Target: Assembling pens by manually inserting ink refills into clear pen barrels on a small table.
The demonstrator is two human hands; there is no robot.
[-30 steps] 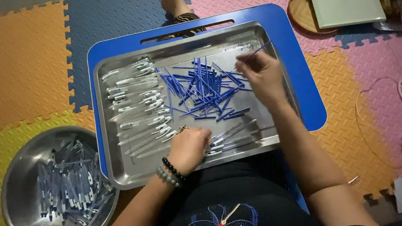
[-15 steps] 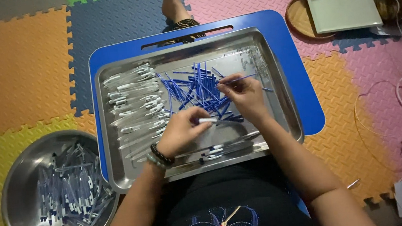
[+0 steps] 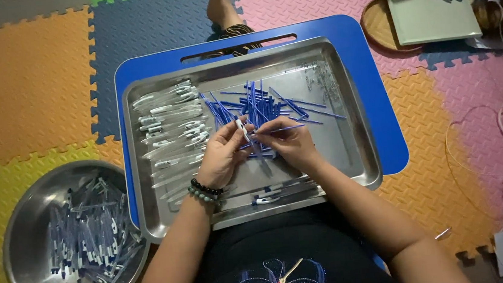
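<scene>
Left hand (image 3: 223,155) pinching a clear pen barrel (image 3: 242,130), right hand (image 3: 285,143) gripping a thin blue refill (image 3: 281,129), both above tray (image 3: 360,168) centre; likely misfeeding or bending if tip meets barrel off-line.

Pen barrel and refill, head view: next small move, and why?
Probably slide the blue refill in the right hand into the clear barrel that the left hand holds. Both hands meet over the tray, the refill's tip points at the barrel, and the two look lined up but not yet joined.
</scene>
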